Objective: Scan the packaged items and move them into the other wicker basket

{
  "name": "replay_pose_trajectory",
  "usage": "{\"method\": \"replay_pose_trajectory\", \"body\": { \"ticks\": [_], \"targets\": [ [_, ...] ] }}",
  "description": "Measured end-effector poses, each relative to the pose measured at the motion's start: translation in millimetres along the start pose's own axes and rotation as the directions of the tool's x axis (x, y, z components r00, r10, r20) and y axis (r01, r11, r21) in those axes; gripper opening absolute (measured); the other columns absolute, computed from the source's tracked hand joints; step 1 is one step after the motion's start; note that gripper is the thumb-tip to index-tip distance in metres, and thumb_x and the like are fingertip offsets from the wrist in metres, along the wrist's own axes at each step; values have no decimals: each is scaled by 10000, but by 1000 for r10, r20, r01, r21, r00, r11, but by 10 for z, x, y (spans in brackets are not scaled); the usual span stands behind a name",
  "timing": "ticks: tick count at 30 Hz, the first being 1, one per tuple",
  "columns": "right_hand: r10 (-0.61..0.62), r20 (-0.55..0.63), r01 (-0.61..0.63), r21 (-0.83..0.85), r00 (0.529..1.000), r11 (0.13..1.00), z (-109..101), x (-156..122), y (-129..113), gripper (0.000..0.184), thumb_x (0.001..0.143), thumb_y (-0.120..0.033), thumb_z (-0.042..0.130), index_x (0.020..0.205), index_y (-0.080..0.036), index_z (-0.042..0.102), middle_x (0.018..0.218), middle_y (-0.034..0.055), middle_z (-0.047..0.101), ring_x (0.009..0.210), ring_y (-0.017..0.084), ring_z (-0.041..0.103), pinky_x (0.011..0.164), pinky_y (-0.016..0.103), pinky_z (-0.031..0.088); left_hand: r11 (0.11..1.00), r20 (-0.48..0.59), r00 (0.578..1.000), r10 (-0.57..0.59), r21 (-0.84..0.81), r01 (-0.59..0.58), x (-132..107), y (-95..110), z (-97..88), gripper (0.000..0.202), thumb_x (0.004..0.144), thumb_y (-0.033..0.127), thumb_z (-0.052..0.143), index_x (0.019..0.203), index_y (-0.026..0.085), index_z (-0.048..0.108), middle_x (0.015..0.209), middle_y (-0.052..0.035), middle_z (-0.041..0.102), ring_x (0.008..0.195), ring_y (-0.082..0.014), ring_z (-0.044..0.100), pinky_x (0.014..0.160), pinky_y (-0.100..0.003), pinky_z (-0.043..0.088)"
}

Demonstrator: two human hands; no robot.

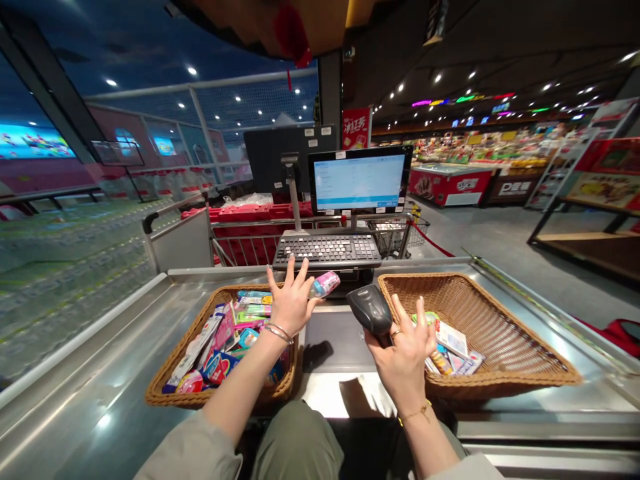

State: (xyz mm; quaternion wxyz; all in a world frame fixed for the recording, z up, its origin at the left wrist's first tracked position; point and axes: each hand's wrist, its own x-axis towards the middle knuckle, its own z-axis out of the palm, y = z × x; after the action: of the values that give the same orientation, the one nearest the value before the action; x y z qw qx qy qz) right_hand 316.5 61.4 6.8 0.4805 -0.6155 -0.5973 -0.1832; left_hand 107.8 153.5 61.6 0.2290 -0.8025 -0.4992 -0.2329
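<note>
Black scanner [370, 308] sits clamped in the right grip [406, 347], its other fingers fanned, over the near-left rim of the right basket [505, 320]. The left grip [290, 303] pinches a pink packet [325, 284], its remaining fingers spread, above the far-right corner of the left basket [220, 400] and just short of the keyboard [327, 250]. Steel bench [100, 373] lies bare left of the baskets and between them. The right basket is mostly open weave; the left is crammed.
</note>
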Motion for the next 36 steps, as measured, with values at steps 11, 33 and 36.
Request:
{"method": "replay_pose_trajectory", "body": {
  "ticks": [11,33,36],
  "targets": [
    [113,-94,-121,-80,989,989,-90,20,238,312,827,-467,598,894,-177,692,1318,101,604,1421,353,275,1111,601,167,996,-22,997,74,-42,-74,153,244,34,405,832,402,632,1208,252,627,1542,-82,354,1470,-369,174,1103,-752,-66],
    [360,-252,-389,-74,898,918,-369,75,701,419,817,-499,589,1079,-182,667,1311,139,603,1396,365,320,1094,631,137,954,-9,962,273,-124,-272,467,969,229,419,857,368,610,1265,277,588,1561,-54,310,1486,-333,112,1103,-753,-72],
    [385,-298,-421,-68,874,904,-403,87,758,414,800,-509,620,1058,-189,676,1302,136,610,1385,369,337,1097,622,148,947,7,954,300,-125,-297,502,1060,269,405,882,364,575,1278,281,572,1570,-38,285,1490,-321,93,1103,-746,-88]
  ]
}}
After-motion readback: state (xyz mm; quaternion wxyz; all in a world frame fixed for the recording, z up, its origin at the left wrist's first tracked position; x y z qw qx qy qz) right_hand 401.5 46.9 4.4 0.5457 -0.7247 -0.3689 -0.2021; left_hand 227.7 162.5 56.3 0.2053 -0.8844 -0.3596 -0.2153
